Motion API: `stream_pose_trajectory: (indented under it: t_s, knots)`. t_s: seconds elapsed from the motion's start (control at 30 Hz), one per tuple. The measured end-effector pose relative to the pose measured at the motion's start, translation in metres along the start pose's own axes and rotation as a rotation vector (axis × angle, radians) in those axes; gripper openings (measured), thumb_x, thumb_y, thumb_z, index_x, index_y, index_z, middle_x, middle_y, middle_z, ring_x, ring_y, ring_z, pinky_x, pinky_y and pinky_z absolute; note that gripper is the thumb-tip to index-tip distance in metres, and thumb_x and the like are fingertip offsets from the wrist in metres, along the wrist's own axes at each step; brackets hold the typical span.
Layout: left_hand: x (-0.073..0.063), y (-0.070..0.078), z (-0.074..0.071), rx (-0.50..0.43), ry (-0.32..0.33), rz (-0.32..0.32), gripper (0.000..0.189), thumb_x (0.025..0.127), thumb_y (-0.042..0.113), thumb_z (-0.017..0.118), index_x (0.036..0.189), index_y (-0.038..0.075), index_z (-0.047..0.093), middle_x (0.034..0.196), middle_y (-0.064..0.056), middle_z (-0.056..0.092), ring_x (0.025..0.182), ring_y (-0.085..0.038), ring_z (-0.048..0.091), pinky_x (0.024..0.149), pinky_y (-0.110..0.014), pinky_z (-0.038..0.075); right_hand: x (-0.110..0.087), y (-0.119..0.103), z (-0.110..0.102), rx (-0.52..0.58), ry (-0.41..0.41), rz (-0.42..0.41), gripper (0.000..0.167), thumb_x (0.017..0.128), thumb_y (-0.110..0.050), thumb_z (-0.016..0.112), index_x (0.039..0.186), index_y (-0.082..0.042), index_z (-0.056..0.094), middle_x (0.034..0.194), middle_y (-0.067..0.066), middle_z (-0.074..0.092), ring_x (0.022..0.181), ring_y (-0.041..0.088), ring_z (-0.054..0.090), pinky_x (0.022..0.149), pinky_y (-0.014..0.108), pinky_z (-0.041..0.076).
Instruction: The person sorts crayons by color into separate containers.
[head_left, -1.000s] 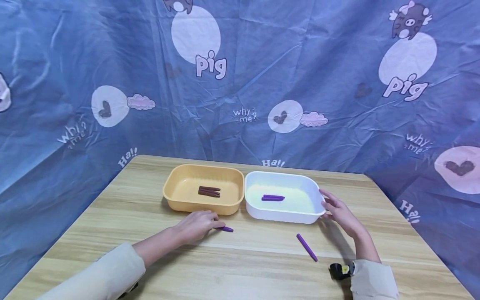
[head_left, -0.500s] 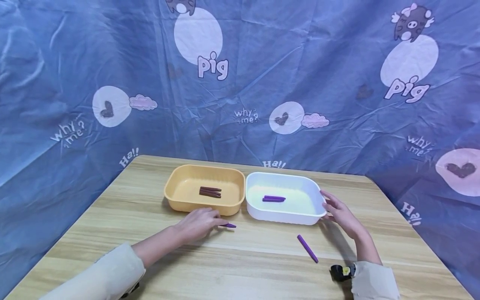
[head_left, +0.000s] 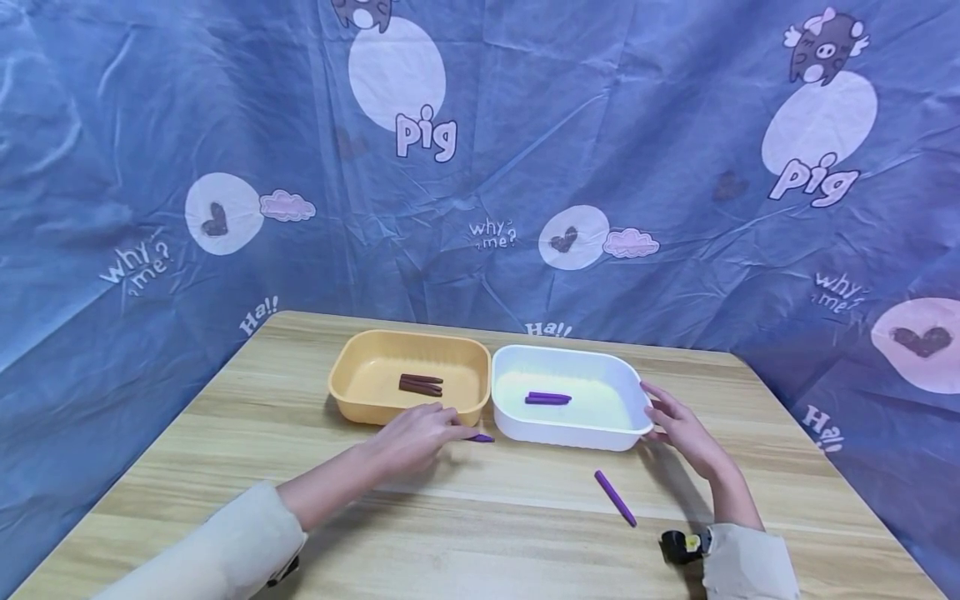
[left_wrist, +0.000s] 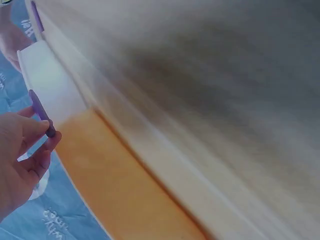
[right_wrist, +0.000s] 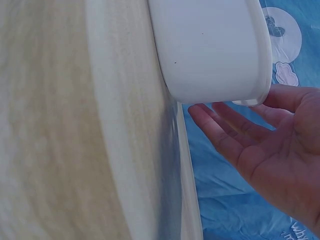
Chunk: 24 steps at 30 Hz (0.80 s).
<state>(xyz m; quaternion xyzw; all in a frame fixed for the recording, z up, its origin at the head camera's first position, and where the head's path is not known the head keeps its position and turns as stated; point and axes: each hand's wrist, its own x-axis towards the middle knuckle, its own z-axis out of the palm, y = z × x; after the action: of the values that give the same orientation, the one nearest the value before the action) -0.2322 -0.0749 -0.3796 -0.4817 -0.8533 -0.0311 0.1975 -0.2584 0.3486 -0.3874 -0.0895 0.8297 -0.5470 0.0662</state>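
My left hand (head_left: 420,437) pinches a purple crayon (head_left: 481,437) between thumb and fingers, in front of the yellow-orange tray (head_left: 390,414) and near the corner of the white tray (head_left: 562,433). In the left wrist view, the crayon (left_wrist: 39,107) sticks out past the fingertips and overlaps the white tray. My right hand (head_left: 686,429) rests its fingers at the right end of the white tray. The right wrist view shows these fingers (right_wrist: 215,130) stretched out, with their tips at the tray's end wall (right_wrist: 215,60). Two purple crayons (head_left: 548,398) lie inside the white tray.
Several brown crayons (head_left: 421,384) lie in the yellow-orange tray. Another purple crayon (head_left: 615,498) lies slanted on the wooden table (head_left: 495,542), in front of the white tray. A blue printed cloth (head_left: 480,167) hangs behind the table and along its sides.
My left hand has moved right and away from me, carrying the purple crayon from the front of the yellow-orange tray towards the white tray. The right hand stays at the white tray's end.
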Motion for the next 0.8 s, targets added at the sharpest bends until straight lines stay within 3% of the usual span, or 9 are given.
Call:
stream_pose_trajectory:
  t_s: [0.2,0.4,0.63,0.8]
  knots:
    - [0.016,0.001,-0.010,-0.008,0.001,-0.030,0.054,0.072,-0.006,0.063,0.119,0.019,0.064,0.090,0.001,0.059,0.073,-0.013,0.049,0.062,-0.023,0.043,-0.001,-0.001,0.000,0.004,0.001,-0.004,0.053,0.100,-0.015,0.036,0.144,0.005,0.014,0.135,0.038,0.025,0.110,0.029,0.046,0.084,0.034,0.047]
    - [0.037,0.002,-0.015,0.004,-0.020,-0.079,0.041,0.084,0.003,0.058,0.119,0.024,0.064,0.089,0.004,0.059,0.071,-0.012,0.048,0.055,-0.021,0.038,-0.001,-0.001,0.000,0.001,0.006,-0.009,0.053,0.100,-0.015,0.037,0.143,0.005,0.014,0.134,0.038,0.025,0.107,0.026,0.048,0.083,0.033,0.047]
    - [0.059,0.006,-0.016,0.025,-0.020,-0.078,0.056,0.074,-0.009,0.059,0.118,0.024,0.064,0.090,0.002,0.060,0.074,-0.012,0.053,0.058,-0.021,0.043,-0.001,0.000,0.000,0.017,0.015,-0.020,0.052,0.101,-0.015,0.036,0.143,0.006,0.014,0.135,0.038,0.025,0.105,0.021,0.050,0.082,0.032,0.048]
    - [0.075,0.011,-0.015,0.007,-0.060,-0.094,0.056,0.075,-0.009,0.060,0.120,0.023,0.063,0.090,0.001,0.059,0.072,-0.012,0.054,0.056,-0.020,0.043,-0.001,0.000,0.001,0.013,0.014,-0.024,0.052,0.101,-0.015,0.036,0.143,0.006,0.015,0.135,0.039,0.025,0.106,0.023,0.049,0.083,0.034,0.048]
